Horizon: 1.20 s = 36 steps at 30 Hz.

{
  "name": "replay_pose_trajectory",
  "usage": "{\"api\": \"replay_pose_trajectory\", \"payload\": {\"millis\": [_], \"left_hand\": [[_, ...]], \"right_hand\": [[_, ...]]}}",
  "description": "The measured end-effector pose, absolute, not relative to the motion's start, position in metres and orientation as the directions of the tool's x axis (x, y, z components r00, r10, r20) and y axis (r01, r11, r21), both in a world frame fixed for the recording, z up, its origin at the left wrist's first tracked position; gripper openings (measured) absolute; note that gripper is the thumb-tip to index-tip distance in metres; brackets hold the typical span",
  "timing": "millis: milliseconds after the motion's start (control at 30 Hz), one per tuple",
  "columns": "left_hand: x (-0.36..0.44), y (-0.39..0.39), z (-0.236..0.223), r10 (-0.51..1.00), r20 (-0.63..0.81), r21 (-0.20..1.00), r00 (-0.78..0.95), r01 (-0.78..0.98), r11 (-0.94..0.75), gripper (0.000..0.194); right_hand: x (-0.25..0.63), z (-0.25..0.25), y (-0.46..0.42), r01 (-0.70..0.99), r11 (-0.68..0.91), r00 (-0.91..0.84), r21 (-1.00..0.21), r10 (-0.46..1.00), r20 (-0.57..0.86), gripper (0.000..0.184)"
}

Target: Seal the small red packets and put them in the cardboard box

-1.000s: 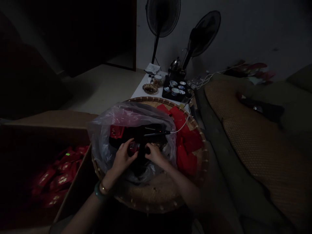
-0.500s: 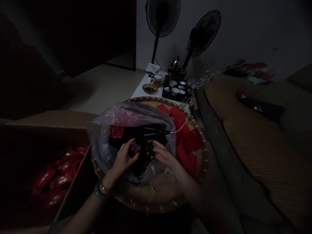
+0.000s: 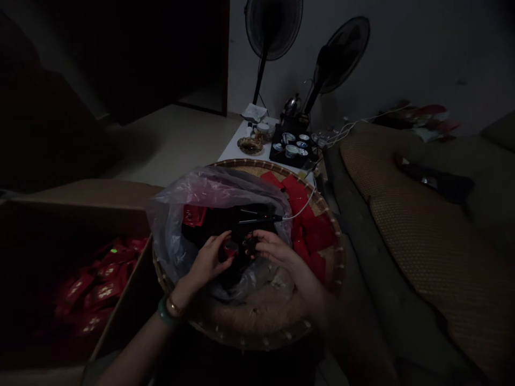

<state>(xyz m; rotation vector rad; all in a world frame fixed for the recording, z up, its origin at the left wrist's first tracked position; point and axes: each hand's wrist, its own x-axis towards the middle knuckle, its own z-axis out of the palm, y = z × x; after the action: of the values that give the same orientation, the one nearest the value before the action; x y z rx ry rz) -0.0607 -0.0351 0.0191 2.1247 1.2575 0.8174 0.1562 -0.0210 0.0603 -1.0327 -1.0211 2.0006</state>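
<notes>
My left hand (image 3: 211,258) is closed around a small red packet (image 3: 230,248) with a clear plastic top, its opening toward the right. Facing it, my right hand (image 3: 270,246) curls its fingers about a dark clump (image 3: 250,245), which looks like loose tea leaves. Both hands are over a clear plastic bag (image 3: 171,225) full of dark loose material, set in a round woven bamboo tray (image 3: 249,316). Just beyond the fingers lies a dark two-armed tool like a hair straightener (image 3: 261,219), arms apart, with a white cord. A red tray-like container (image 3: 193,215) rests inside the bag.
Red pouches (image 3: 309,230) lie along the tray's right side. At left stands a cardboard box (image 3: 86,192) holding several filled red packets (image 3: 107,289). Beyond the tray is a white table (image 3: 233,150) with a tea set (image 3: 292,150); two fans (image 3: 273,32) stand behind. A sofa (image 3: 422,230) is at right.
My right hand has drawn back from the bag's contents with a dark clump, then come nearer the red packet. The left hand keeps the packet, tilting it slightly. The view has shifted a little.
</notes>
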Motion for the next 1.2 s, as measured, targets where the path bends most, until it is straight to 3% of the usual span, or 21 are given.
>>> {"api": "replay_pose_trajectory", "payload": {"millis": [167,300,433,567,767,933,1200], "left_hand": [[-0.062,-0.035,0.013,0.897,0.212,0.706,0.387,0.574,-0.414,0.069],[-0.062,-0.035,0.009,0.898,0.218,0.7,0.383,0.579,-0.418,0.071],[-0.062,-0.036,0.008,0.898,0.223,0.692,0.38,0.587,-0.42,0.073],[-0.062,-0.035,0.008,0.899,0.228,0.683,0.373,0.597,-0.421,0.073],[-0.06,-0.036,0.012,0.907,0.221,0.688,0.358,0.602,-0.405,0.071],[-0.06,-0.037,0.017,0.911,0.218,0.702,0.351,0.592,-0.396,0.071],[-0.062,-0.036,0.01,0.878,0.272,0.685,0.394,0.561,-0.465,0.066]], "right_hand": [[0.14,0.066,-0.014,0.005,-0.346,-0.485,-0.938,0.819,-0.305,0.031],[0.126,0.064,-0.012,0.189,-0.135,-0.42,-0.973,0.884,-0.204,0.027],[0.12,0.071,-0.015,0.442,0.131,-0.344,-0.887,0.938,-0.033,0.026],[0.116,0.078,-0.022,0.594,0.273,-0.35,-0.757,0.935,0.063,0.027],[0.108,0.08,-0.033,0.681,0.35,-0.411,-0.644,0.91,0.06,0.035],[0.108,0.079,-0.038,0.631,0.363,-0.423,-0.686,0.902,0.089,0.046],[0.112,0.075,-0.037,0.644,0.476,-0.513,-0.599,0.85,0.123,0.027]]}}
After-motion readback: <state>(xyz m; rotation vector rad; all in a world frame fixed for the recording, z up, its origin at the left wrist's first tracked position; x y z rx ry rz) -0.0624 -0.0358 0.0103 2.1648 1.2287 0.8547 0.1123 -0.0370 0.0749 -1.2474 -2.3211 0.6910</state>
